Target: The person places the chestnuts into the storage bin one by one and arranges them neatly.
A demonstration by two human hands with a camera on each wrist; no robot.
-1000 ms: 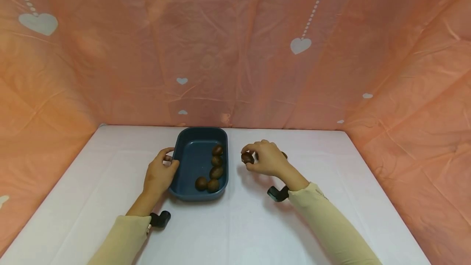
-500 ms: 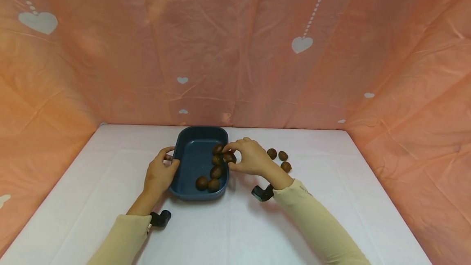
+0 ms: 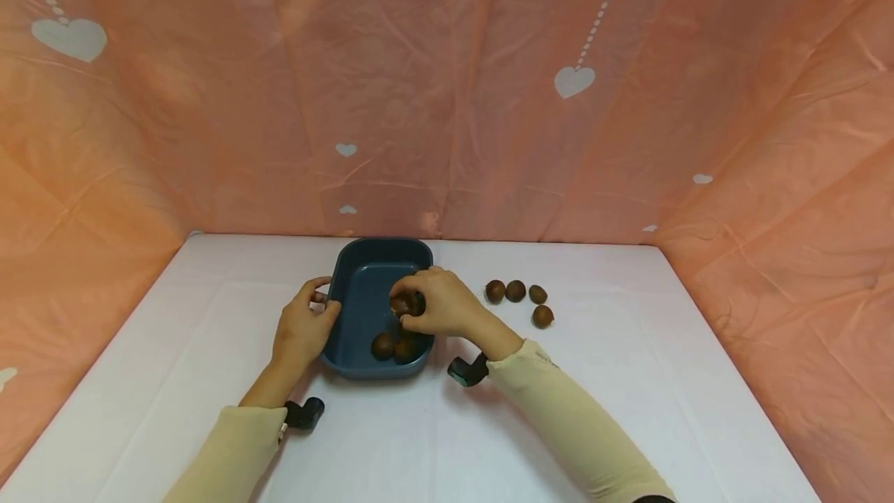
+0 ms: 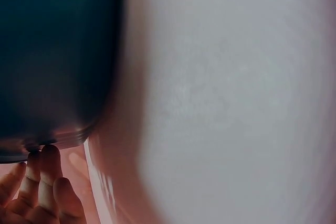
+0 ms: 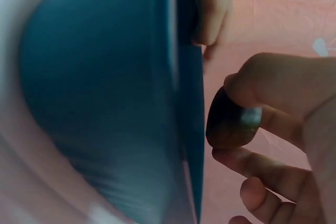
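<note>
My right hand (image 3: 443, 305) is over the dark blue dish (image 3: 356, 367), pinching a brown chestnut (image 3: 403, 303) between thumb and fingers. In the right wrist view this chestnut (image 5: 231, 124) sits between the fingertips, above the dish's rim. Inside the dish, a chestnut (image 3: 382, 346) and another chestnut (image 3: 405, 349) show near the front; others are hidden behind the right hand. My left hand (image 3: 302, 332) holds the dish's left side, its thumb at the rim. In the left wrist view its fingers (image 4: 50, 169) touch the outer wall.
Several chestnuts (image 3: 515, 291) lie on the white tablecloth (image 3: 594, 379) right of the dish, one chestnut (image 3: 542, 317) nearer the front. An orange curtain (image 3: 489, 138) with pale hearts closes off the back and sides.
My right hand has carried the chestnut leftward from the table, across the dish's right rim, to above its inside. The chestnuts on the right have come into view. The left hand stays put.
</note>
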